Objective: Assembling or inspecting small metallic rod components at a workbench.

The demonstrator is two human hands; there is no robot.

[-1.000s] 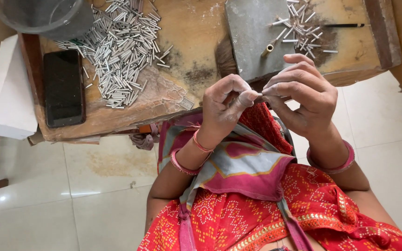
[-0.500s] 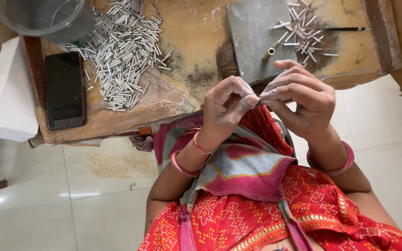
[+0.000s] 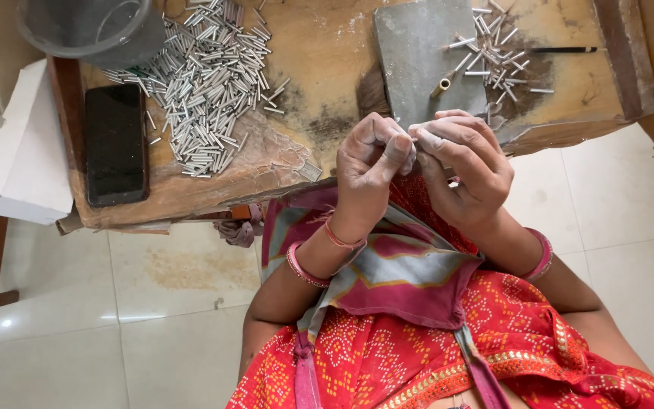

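My left hand [image 3: 372, 163] and my right hand [image 3: 463, 163] meet fingertip to fingertip above my lap, just in front of the low wooden table [image 3: 319, 68]. Between the pinched fingers sits a small pale tube [image 3: 415, 130], mostly hidden by the fingertips. A large pile of short silver metal tubes [image 3: 210, 91] lies on the table's left part. A grey stone slab [image 3: 425, 60] lies behind my hands, with a smaller scatter of tubes [image 3: 497, 53] at its right edge and one brass-coloured tube [image 3: 440, 87] on it.
A black phone [image 3: 116, 144] lies on the table's left end. A grey bowl [image 3: 92, 26] stands at the back left. A thin dark stick [image 3: 565, 50] lies at the right. A white box [image 3: 24, 151] sits left of the table. Pale floor tiles surround it.
My two hands stay pressed together and have shifted only slightly; the fingers work the small piece between them. Nothing on the table has moved.
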